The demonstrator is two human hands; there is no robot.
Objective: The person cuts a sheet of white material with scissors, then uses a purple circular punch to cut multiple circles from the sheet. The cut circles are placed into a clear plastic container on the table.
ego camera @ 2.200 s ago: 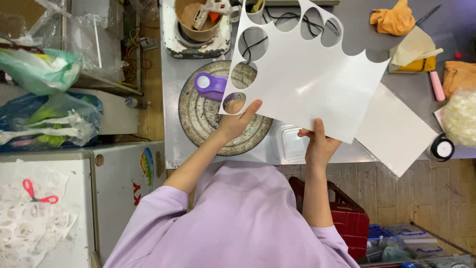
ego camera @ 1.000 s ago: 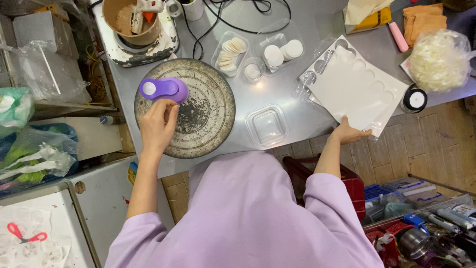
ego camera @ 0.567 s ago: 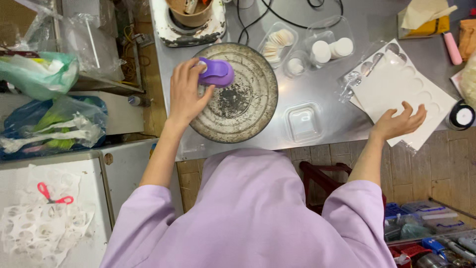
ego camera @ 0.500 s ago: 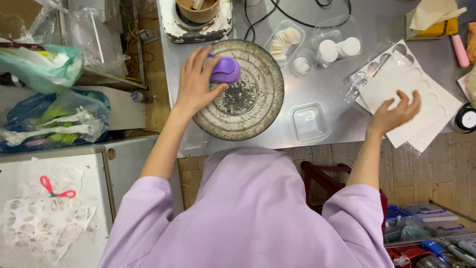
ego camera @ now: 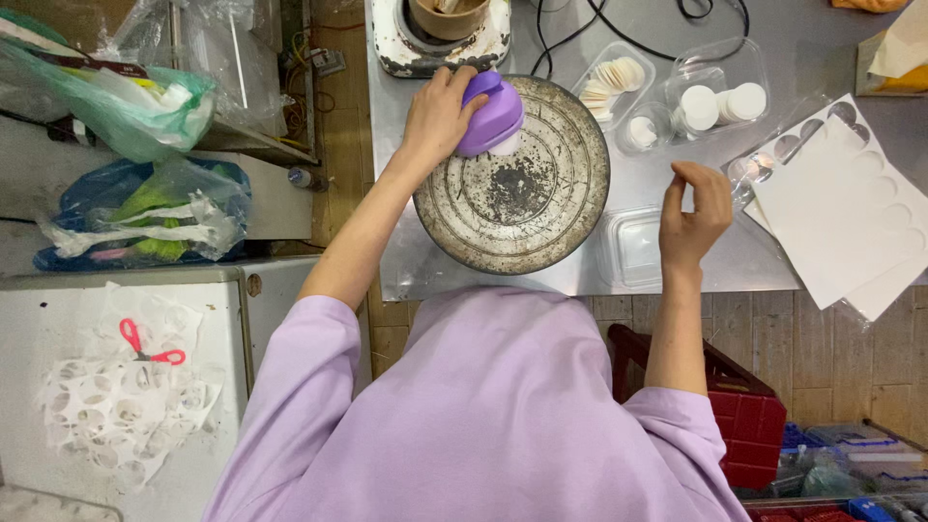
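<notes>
1. Grey metal surface (ego camera: 773,261) fills the upper right of the view, with wooden floor planks below it and a white cabinet top (ego camera: 58,319) at the left.
2. The left hand (ego camera: 437,116) reaches forward with the arm stretched out, its grip closed over a purple paper punch (ego camera: 491,114).
3. The punch stands at the far left edge of a round, worn metal tray (ego camera: 517,179), which rests on the surface in front of the person.
4. The right hand (ego camera: 698,208) hovers above the surface with the forearm upright, fingers loosely curled and grasping nothing.
5. Just beside that hand lies an empty clear plastic tub (ego camera: 633,249).
6. White paper sheets (ego camera: 836,213) with round holes cut out lie to the right of the hand.
7. Clear containers of white paper discs (ego camera: 720,99) sit beyond the tray.
8. Red-handled scissors (ego camera: 145,343) lie on punched paper scraps on the cabinet top.
9. Plastic bags (ego camera: 145,208) are piled at the left.
</notes>
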